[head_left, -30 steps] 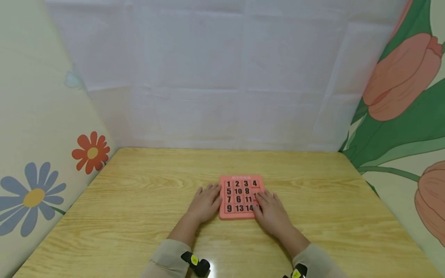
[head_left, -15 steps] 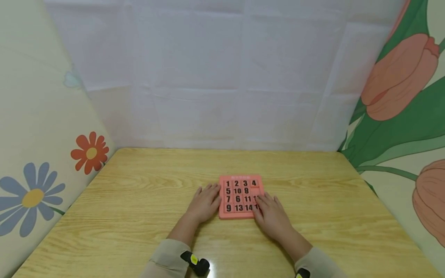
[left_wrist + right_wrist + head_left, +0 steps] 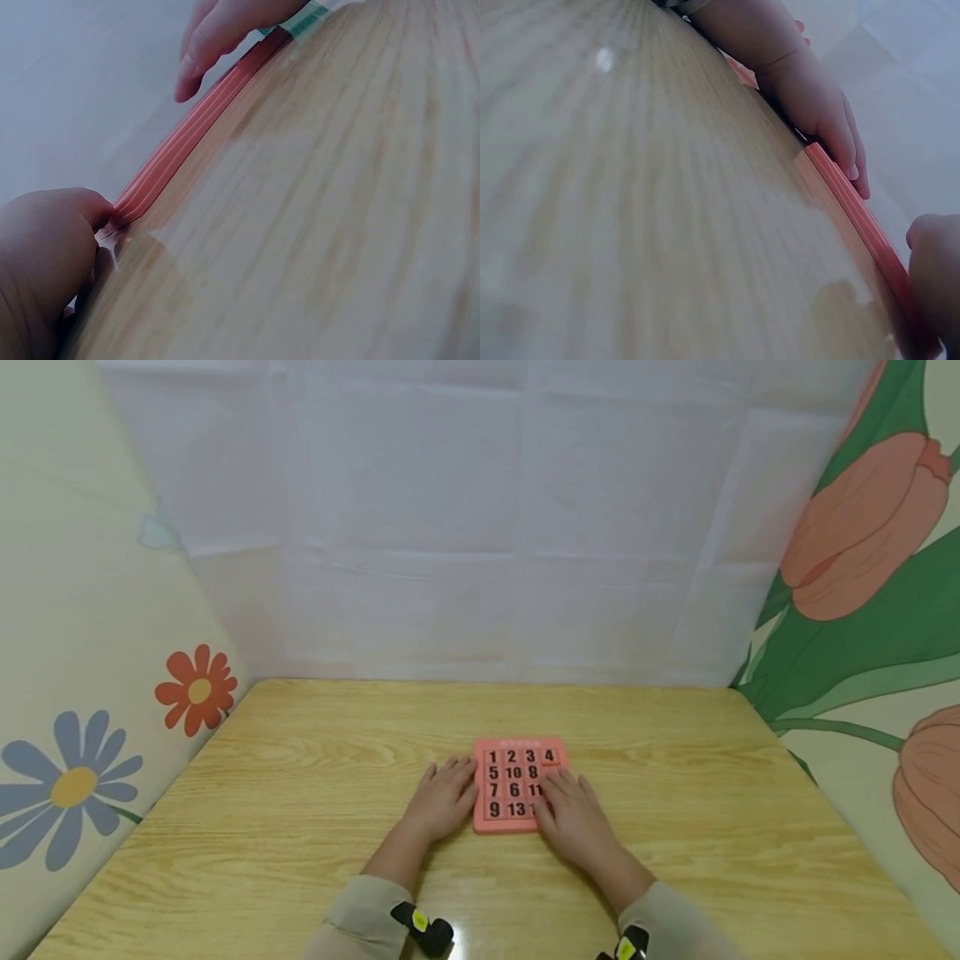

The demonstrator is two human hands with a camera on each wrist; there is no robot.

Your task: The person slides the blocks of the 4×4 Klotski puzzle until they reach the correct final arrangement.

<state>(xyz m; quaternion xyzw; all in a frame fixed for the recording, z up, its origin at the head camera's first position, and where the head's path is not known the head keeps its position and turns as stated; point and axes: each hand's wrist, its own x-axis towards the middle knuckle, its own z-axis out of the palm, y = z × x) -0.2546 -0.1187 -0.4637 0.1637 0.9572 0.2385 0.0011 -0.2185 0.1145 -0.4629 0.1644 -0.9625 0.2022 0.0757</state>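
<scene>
A pink sliding number puzzle (image 3: pixel 507 827) lies flat on the wooden table, its tiles marked with black numbers. My left hand (image 3: pixel 442 799) rests beside its left edge, the thumb touching the frame near the corner. Seen from the left wrist, that thumb meets the puzzle's ridged side (image 3: pixel 176 146); the other fingers are mostly hidden. My right hand (image 3: pixel 577 821) lies over the puzzle's right side with extended fingers touching the tiles. It covers the lower right tiles. The 4 tile (image 3: pixel 549 755) shows at the top right, above a gap partly hidden by the fingertips.
The wooden table (image 3: pixel 315 760) extends around the puzzle on every side. A creased white sheet (image 3: pixel 450 527) hangs behind it. Flower-patterned panels stand at the left (image 3: pixel 90 610) and right (image 3: pixel 885 668). Each wrist wears a black camera strap (image 3: pixel 420 927).
My right hand has moved a little left across the puzzle, now covering the 14 tile and part of the 11. The left hand and the frame keep their place.
</scene>
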